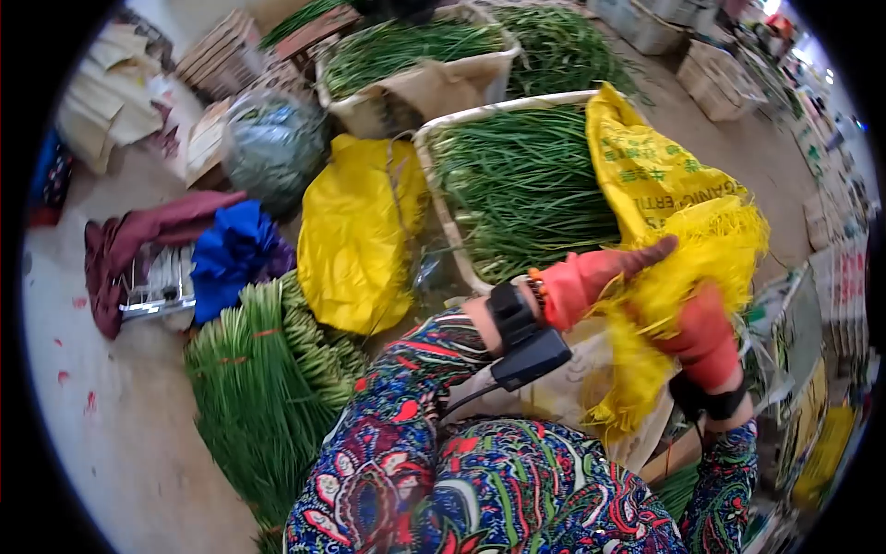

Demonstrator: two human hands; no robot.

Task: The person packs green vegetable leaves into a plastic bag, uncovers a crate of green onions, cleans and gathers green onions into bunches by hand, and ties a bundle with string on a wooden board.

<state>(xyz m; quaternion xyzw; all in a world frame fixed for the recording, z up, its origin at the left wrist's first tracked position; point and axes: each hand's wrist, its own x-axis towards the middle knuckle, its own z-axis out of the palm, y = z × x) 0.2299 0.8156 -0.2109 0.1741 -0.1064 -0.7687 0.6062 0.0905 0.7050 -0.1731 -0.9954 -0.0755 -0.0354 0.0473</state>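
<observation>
Both my hands wear red gloves and work on a yellow woven sack (678, 175) with green and dark print and a frayed, stringy edge. My left hand (604, 282) grips the fringe, one finger stretched along the top and the others partly hidden by loose strands. Slightly blurred, my right hand (706, 337) closes on the lower part of the bunched fringe. The sack's upper end lies over the right side of a basket (446, 208) packed with long green chives (526, 175). Loose yellow strands hang below my hands toward my lap.
Tied bundles of chives (254, 369) lie at my left. Another yellow sack (360, 235) rests beside the basket, near a filled clear plastic bag (274, 143). A metal-framed stool (159, 282) holds maroon and blue cloth. A second loaded basket (420, 88) stands behind.
</observation>
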